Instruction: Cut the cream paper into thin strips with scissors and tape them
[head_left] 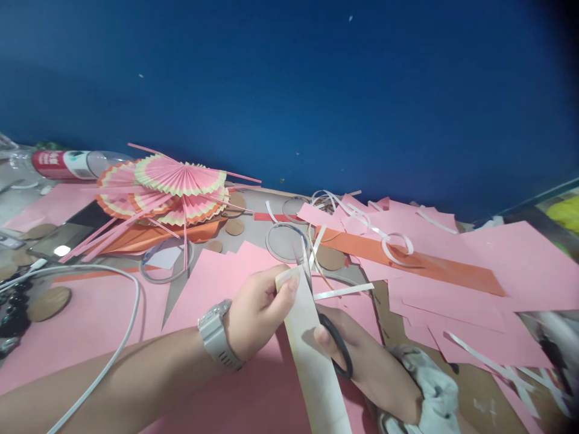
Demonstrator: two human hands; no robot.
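My left hand, with a white watch on the wrist, pinches the far end of a long cream paper strip. My right hand grips black-handled scissors whose blades point away along the strip's right edge. A thin white sliver sticks out to the right of the blades. The hands work above pink paper sheets.
Pink and cream pleated paper fans lie at the back left by a plastic bottle. Orange strips, tape rings, cardboard discs, a white cable and a phone litter the table. A blue wall stands behind.
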